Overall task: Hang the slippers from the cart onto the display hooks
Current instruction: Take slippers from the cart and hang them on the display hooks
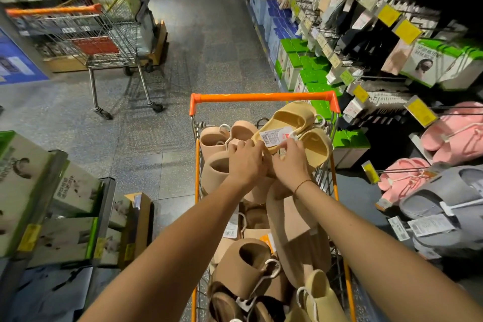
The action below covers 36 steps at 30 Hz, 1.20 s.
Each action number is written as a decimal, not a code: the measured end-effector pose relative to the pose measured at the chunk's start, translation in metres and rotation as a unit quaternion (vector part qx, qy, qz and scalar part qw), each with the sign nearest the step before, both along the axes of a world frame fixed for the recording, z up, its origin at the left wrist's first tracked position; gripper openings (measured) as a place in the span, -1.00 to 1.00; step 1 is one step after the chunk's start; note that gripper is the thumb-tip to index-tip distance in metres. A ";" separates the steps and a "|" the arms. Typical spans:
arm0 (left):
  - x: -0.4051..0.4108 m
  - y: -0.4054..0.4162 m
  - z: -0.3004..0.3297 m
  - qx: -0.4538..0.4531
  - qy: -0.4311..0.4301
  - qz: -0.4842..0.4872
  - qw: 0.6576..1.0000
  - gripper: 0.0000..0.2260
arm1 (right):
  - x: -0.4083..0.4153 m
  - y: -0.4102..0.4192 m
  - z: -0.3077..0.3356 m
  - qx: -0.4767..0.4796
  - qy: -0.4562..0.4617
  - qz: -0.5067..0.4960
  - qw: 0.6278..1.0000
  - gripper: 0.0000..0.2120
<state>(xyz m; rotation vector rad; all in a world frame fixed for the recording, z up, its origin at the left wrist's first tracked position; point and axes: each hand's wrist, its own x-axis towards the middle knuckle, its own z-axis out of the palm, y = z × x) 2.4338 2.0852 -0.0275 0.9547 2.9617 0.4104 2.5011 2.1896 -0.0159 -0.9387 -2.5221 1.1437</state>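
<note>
An orange-handled cart (264, 97) stands in front of me, filled with several beige, brown and pale yellow slippers (245, 266). Above its far end a yellow slipper pair (295, 125) with a white label is lifted. My left hand (247, 161) grips the heel end of that pair from below. My right hand (288, 162) pinches the pair near its white hanger, fingers at the label. On the right, display hooks (407, 170) carry pink slippers (454, 133) and grey slippers (449, 204).
A second, mostly empty cart (86, 34) stands at the far left of the aisle. Stacked boxes (39, 191) fill the left side. Right-hand racks hold green boxes (308, 70), socks and yellow price tags (420, 111). The grey floor runs ahead between the shelves.
</note>
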 end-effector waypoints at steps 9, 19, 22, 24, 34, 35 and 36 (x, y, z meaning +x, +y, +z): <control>0.012 0.034 0.008 0.107 -0.058 0.013 0.993 -0.67 | 0.001 0.048 -0.007 -0.302 0.040 -0.161 0.939 -0.39; 0.020 0.088 -0.001 0.099 -0.153 -0.023 0.983 -0.62 | -0.017 0.075 -0.011 -0.604 0.195 -0.247 0.732 -0.65; 0.022 0.092 -0.006 0.100 -0.162 -0.016 0.982 -0.66 | -0.027 0.081 -0.021 -0.599 0.212 -0.272 0.723 -0.57; 0.024 0.090 -0.008 0.103 -0.160 -0.026 0.981 -0.67 | -0.029 0.083 -0.018 -0.611 0.240 -0.288 0.697 -0.69; 0.025 0.073 -0.001 0.244 -0.183 0.011 0.952 -0.76 | -0.027 0.071 0.009 -0.645 0.306 -0.327 0.619 -0.74; 0.025 0.071 0.002 0.255 -0.176 0.017 0.951 -0.78 | -0.025 0.070 0.018 -0.635 0.317 -0.325 0.626 -0.74; 0.026 0.069 0.005 0.265 -0.168 0.021 0.949 -0.79 | -0.024 0.068 0.028 -0.624 0.321 -0.321 0.636 -0.74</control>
